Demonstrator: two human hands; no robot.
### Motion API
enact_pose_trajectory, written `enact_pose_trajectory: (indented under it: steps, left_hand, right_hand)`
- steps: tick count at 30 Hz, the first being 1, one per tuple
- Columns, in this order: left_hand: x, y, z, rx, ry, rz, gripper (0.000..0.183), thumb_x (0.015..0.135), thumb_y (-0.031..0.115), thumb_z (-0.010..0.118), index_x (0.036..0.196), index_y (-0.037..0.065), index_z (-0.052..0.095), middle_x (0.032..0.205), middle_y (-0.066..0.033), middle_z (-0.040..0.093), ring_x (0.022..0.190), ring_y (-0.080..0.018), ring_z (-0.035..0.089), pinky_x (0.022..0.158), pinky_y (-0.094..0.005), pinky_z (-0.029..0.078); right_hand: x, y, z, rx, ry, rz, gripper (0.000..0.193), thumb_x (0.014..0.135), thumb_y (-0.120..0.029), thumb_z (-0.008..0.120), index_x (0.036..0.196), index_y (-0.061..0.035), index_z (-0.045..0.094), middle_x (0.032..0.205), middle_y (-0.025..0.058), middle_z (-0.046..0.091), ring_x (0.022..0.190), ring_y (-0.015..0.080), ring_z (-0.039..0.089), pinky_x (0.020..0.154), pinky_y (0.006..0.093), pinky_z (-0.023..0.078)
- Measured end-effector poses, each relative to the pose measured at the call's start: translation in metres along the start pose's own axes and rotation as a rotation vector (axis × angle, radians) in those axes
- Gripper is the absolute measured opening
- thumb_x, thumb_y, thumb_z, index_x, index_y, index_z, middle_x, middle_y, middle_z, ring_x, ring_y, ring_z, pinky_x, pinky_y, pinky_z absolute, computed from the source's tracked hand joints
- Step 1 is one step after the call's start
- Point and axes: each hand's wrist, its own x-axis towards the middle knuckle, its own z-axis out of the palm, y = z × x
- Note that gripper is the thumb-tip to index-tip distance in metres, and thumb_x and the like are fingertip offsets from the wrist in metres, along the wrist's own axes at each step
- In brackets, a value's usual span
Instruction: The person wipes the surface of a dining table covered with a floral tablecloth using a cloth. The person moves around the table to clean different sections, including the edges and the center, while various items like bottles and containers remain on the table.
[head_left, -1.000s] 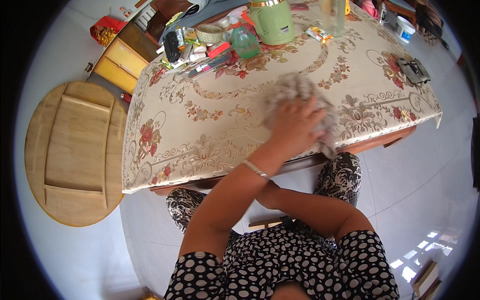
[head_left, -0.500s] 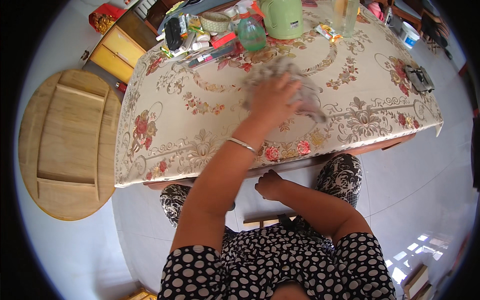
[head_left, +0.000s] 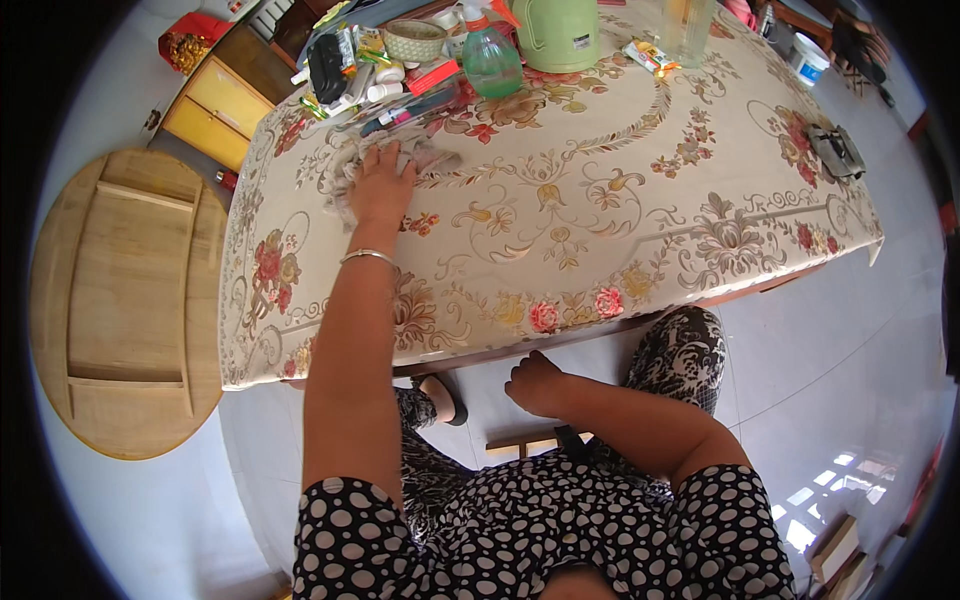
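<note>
One counter takes up most of the view, spread with a single floral cover that hangs over its near edge. One round wooden board leans beyond the counter's left edge, and one white bucket stands on the floor past the far right corner. Toward the far edge is one green jug, its top cut off from view. One crumpled greyish rag lies near the left edge, toward the far left corner, just beside a cluster of small items too jumbled to count fully. Two hands show: the left hand lies on top of the rag, fingers extended and a little spread; the right hand is curled into a fist just off the near edge, and whether anything is inside cannot be told. One clear vessel and one green spray bottle flank the jug. The cluster includes one patterned bowl, one black case and one red box. One grey object lies by the right edge, one small packet beside the clear vessel. One bracelet circles the left wrist.
</note>
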Motion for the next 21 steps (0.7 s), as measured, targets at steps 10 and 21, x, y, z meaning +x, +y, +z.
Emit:
enact_pose_trajectory:
  steps: [10, 21]
  left_hand:
    - [-0.082, 0.089, -0.026, -0.476, 0.16, 0.623, 0.024, 0.079, 0.019, 0.066, 0.099, 0.006, 0.067, 0.113, -0.012, 0.062, 0.102, -0.0321, 0.059, 0.087, -0.0402, 0.047]
    - [-0.198, 0.061, -0.092, -0.506, -0.02, 0.761, 0.029, 0.075, 0.014, 0.067, 0.103, 0.009, 0.065, 0.117, -0.0102, 0.059, 0.106, -0.0309, 0.055, 0.09, -0.0431, 0.042]
  right_hand:
    - [0.006, -0.003, 0.008, -0.01, -0.028, -0.023, 0.019, 0.079, -0.022, 0.062, 0.091, -0.0086, 0.067, 0.094, 0.0097, 0.066, 0.092, 0.0264, 0.061, 0.082, 0.042, 0.042]
    - [-0.005, 0.007, -0.011, 0.004, -0.06, 0.03, 0.021, 0.08, -0.015, 0.057, 0.096, -0.0084, 0.069, 0.097, 0.0102, 0.068, 0.092, 0.0255, 0.063, 0.08, 0.0436, 0.043]
